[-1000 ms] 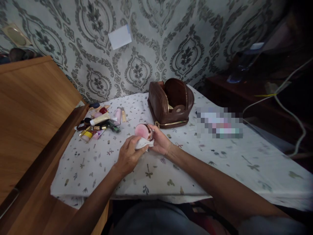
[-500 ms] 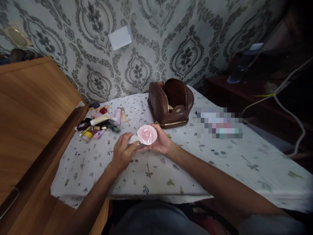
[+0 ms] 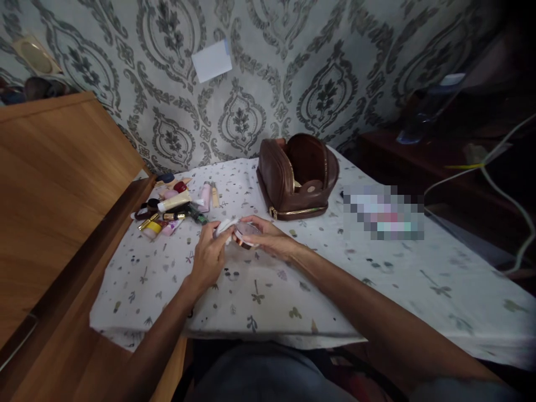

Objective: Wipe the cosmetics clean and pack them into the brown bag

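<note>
My right hand (image 3: 275,241) grips a small round cosmetic case (image 3: 247,230) by its edge, tilted so that a coppery band shows along its side. My left hand (image 3: 208,252) pinches a crumpled white wipe (image 3: 225,227) against the near left side of the case. Whether this is cloth or tissue, I cannot tell. Both hands are just above the patterned white tablecloth (image 3: 255,312). Behind them stands a brown makeup bag (image 3: 274,181), unzipped, its dark inside partly visible.
A pile of cosmetics, with a cream tube (image 3: 173,201) on top, lies at the left. A pink tube (image 3: 205,195) stands out beside it. A blurred-out item (image 3: 383,212) lies right of the bag. Wooden furniture (image 3: 62,184) borders the left; a clear bottle (image 3: 412,128) stands far right.
The round case has been turned from its pink face toward me to a tilted, edge-on pose. The white wipe now shows more, and my left hand has shifted slightly.
</note>
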The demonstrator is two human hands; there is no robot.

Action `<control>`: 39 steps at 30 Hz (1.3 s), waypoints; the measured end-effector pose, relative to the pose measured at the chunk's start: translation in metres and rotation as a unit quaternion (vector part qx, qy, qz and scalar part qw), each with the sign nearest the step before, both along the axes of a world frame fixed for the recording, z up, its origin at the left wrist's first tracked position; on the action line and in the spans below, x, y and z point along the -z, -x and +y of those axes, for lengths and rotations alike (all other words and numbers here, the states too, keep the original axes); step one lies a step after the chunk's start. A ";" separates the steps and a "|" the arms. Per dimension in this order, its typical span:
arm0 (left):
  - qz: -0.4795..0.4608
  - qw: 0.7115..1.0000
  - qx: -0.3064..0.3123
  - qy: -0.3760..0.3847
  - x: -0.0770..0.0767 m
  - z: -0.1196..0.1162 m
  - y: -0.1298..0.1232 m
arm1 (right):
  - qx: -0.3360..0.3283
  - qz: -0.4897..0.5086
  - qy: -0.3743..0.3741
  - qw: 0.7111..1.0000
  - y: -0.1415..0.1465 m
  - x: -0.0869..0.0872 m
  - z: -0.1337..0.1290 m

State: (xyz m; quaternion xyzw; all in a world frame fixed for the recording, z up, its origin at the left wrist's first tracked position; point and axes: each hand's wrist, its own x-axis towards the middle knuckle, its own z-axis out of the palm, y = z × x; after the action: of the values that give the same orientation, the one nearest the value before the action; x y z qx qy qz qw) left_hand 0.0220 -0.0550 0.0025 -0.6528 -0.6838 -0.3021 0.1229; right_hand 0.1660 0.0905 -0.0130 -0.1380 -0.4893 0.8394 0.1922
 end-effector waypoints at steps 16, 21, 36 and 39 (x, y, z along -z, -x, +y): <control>-0.114 0.993 0.036 -0.014 -0.007 -0.010 -0.002 | 0.135 -0.074 -0.333 0.930 0.006 0.013 0.000; -0.183 0.983 0.004 0.005 -0.004 -0.005 0.006 | 0.135 -0.082 -0.411 0.898 0.004 0.007 -0.010; -0.085 0.974 0.196 0.075 -0.032 0.004 -0.015 | 0.104 -0.122 -0.374 0.913 0.007 0.010 -0.007; -0.082 0.984 0.141 0.073 -0.032 -0.001 -0.003 | 0.110 -0.106 -0.344 0.926 0.007 0.012 -0.003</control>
State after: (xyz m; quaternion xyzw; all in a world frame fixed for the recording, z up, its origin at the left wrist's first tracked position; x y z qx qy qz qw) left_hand 0.0245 -0.0556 0.0346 -0.7229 -0.6132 -0.3176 -0.0252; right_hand 0.1587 0.0876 -0.0253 -0.2047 -0.7471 0.5736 0.2664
